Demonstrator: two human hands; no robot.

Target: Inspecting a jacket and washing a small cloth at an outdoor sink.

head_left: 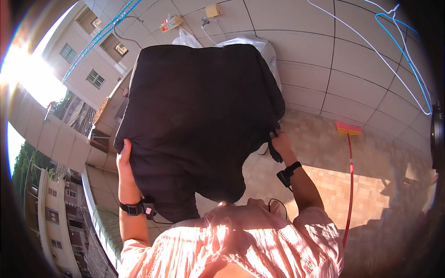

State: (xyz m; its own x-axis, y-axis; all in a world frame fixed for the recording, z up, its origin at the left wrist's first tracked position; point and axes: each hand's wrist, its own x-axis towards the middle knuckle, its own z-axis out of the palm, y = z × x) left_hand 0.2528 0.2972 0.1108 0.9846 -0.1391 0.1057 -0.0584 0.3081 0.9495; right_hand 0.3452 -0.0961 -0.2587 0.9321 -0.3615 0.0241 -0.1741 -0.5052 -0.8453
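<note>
A large black padded garment, its exact kind not clear, spreads out in front of me and hides much of what lies behind it. My left hand grips its left edge, thumb on the near face and the fingers hidden behind the cloth. At the right edge, my right hand is closed on a bunched part of the same garment, and a short piece of black cloth dangles below the fist. The lower part of the garment hangs close to my chest.
Behind the garment are a translucent plastic cover and a wall tap. Wire hangers hang at the upper right. A red-handled broom stands on the tiled floor. Blue rope runs across the upper left, near a balcony wall.
</note>
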